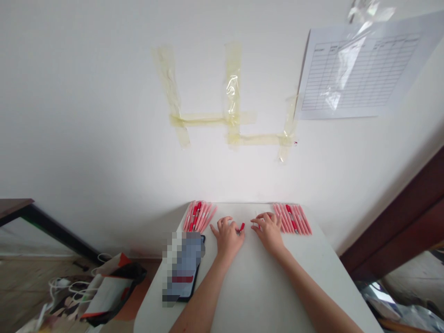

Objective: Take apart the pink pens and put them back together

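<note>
Both my hands rest on a small white table [256, 291] set against a wall. My left hand [227, 237] has its fingers curled and pinches a small red cap or pen part [242, 226] at its right side. My right hand [268, 229] is curled beside it, fingertips bent down on the table; anything it holds is hidden. A row of pink pens with red parts [198, 216] lies at the table's far left. Another row of pink pens [293, 218] lies at the far right, just beside my right hand.
A tablet or phone in a dark case [183, 268] lies at the table's left edge. Bags and white cables [100, 286] sit on the floor to the left. Tape strips [232, 106] and a printed grid sheet [360, 74] hang on the wall. Dark wood furniture [398, 222] stands right.
</note>
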